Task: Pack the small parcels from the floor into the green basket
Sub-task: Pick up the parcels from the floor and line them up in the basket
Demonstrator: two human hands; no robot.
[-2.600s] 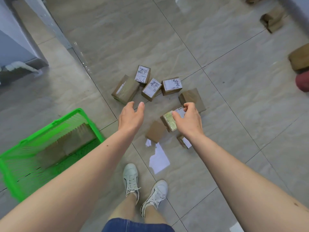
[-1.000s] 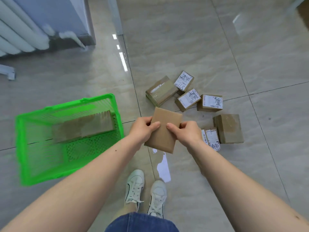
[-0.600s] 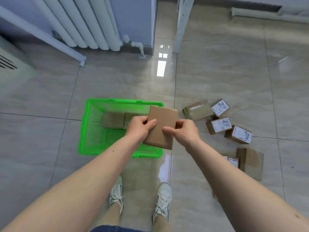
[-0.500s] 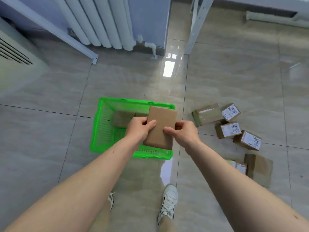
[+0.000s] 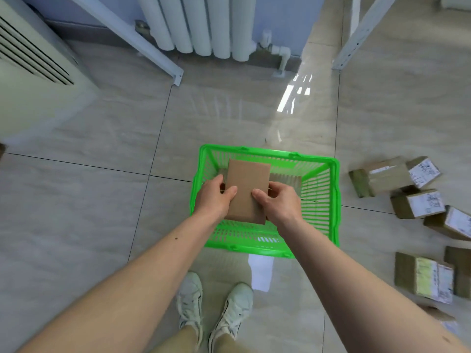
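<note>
This looks like a parcel sorting or storage room rather than a home. Labelled cardboard parcels [image 5: 418, 202] lie scattered on a glossy tiled floor [image 5: 102, 205] beside a green plastic basket [image 5: 334, 200] of the shop kind. White metal rack legs [image 5: 356, 34] stand on the tiles. A white radiator [image 5: 204, 24] hangs on a blue wall, and a cream standing air-conditioner [image 5: 33, 72] with vent slats sits at the left.
</note>
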